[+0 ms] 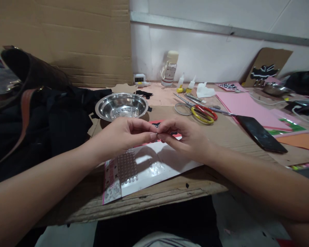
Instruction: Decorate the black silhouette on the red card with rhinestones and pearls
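Over the front of the table, my left hand (125, 134) and my right hand (184, 135) meet at the fingertips. Each one pinches thumb against forefinger, around a tiny item too small to make out. Below them lies a white sheet in clear plastic (144, 183), with rows of stick-on pearls (127, 166) on its left part. Behind the fingers, a red card (179, 137) with a black shape and small white dots is mostly covered by my hands. A shiny metal bowl (100, 111) stands just beyond my left hand.
Scissors with yellow and red handles (202, 116) lie beyond my right hand. A black phone (260, 133) and pink sheets (249, 109) are at the right. Small glue bottles (191, 84) and a drinking bottle (170, 68) stand near the wall. A dark bag (38, 73) fills the left.
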The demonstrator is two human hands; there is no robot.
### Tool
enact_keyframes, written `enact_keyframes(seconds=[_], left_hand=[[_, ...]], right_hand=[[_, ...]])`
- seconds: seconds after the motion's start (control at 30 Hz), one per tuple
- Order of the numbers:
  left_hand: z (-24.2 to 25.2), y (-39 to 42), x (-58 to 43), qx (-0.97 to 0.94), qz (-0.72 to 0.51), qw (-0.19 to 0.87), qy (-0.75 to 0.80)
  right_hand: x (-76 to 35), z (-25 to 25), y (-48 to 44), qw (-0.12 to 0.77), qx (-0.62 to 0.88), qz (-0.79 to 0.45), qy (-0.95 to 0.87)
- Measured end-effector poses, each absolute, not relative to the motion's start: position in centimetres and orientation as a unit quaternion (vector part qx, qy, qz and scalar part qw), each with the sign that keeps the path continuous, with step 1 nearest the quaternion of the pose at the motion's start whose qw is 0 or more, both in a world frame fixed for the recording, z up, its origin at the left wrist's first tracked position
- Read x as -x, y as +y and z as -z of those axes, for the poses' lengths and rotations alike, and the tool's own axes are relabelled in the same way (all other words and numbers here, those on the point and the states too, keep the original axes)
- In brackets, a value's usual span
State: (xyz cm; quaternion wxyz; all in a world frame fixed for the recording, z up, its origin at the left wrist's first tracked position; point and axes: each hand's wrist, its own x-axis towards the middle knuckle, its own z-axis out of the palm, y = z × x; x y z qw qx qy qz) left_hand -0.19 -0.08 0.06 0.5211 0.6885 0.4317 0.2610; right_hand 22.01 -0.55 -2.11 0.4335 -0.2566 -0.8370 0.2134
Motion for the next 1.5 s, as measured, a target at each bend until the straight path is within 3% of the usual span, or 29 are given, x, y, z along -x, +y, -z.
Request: enact_keyframes(seconds=[0.93, 1.5], left_hand=[[-0.18, -0.43, 0.04, -0.707, -0.261, 0.509, 0.415], [0.09, 0.04, -0.04, -0.662, -0.290, 0.541, 0.431]], right_hand=[[-21.82, 1.95, -1.00, 0.417, 0.228, -0.239, -0.847], [-21.76, 2.09, -0.58, 0.450, 0.264, -0.202, -0.829]])
